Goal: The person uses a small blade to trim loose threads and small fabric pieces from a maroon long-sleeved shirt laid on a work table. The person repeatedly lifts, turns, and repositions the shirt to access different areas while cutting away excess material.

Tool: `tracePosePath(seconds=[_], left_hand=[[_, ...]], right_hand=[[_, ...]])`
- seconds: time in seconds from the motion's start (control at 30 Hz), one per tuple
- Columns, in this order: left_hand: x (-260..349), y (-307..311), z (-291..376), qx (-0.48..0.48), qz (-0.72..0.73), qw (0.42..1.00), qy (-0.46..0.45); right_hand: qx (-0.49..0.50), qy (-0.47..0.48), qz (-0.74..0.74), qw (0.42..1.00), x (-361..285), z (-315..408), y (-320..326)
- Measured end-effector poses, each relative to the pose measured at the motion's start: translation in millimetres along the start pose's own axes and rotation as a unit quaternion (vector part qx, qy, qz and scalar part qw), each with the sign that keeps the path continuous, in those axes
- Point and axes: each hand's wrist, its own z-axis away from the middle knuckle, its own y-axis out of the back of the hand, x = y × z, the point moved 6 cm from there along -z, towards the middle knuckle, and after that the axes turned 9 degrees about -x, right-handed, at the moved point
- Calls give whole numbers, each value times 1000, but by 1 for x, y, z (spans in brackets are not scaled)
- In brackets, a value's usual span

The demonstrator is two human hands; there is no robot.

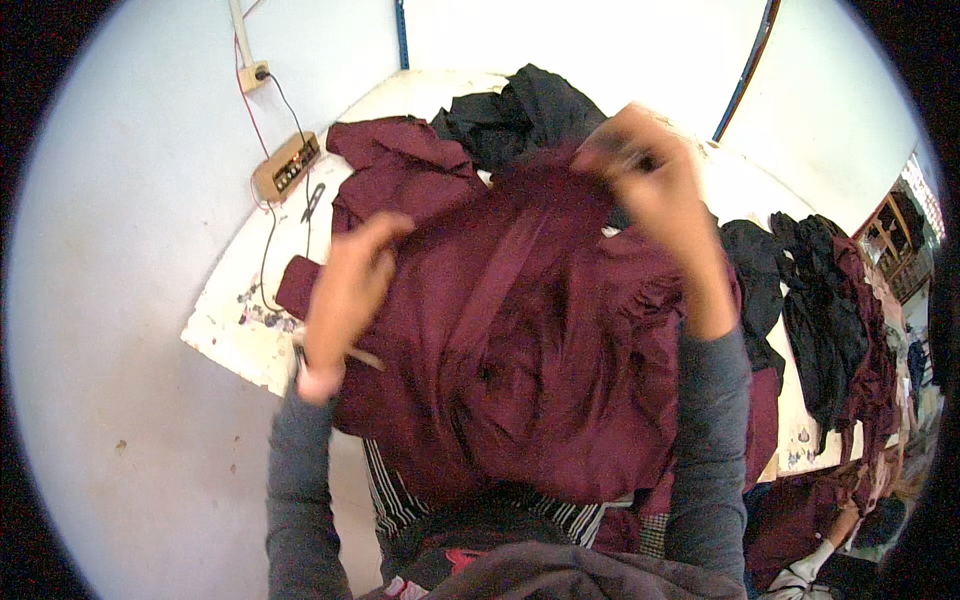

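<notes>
A large maroon cloth garment (517, 330) lies bunched over the table's near edge and towards my lap. At its left side is my left hand (356, 277), blurred, fingers bent against the fabric; its grip is unclear. Near the garment's far right part, my right hand (637, 165) is raised and blurred, with a small dark thing at its fingers that I cannot make out. Whether it pinches the cloth is unclear too. Behind lie another maroon cloth (405, 165) and a heap of black cloth (525, 112).
A wooden power strip (287, 166) with cables sits at the table's left edge, near small black thread snips (313, 202). White table (232, 277) meets the wall. Black garments (825, 322) hang over the table at right. A person's arm (840, 529) shows at lower right.
</notes>
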Motion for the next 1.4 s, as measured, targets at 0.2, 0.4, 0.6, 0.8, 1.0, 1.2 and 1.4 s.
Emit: tracePosePath(seconds=[0.2,0.4,0.6,0.8,1.0,1.2,1.4], left_hand=[[-64,130,-22,299,-183,936,36],[-125,126,114,263,-189,939,116],[-186,72,229,184,-130,950,217],[-187,63,243,189,-126,949,218],[-195,61,242,196,-122,949,215],[-176,67,240,217,-143,945,200],[-150,73,203,78,86,965,237]], right_hand=[[401,103,138,900,-24,63,189],[58,-56,156,984,-21,176,100],[-121,-207,-13,971,20,269,-14],[-114,-215,-32,969,24,294,-33],[-116,-234,-15,965,25,293,-32],[-38,-249,-1,968,28,289,-14],[352,-190,-102,911,143,391,218]])
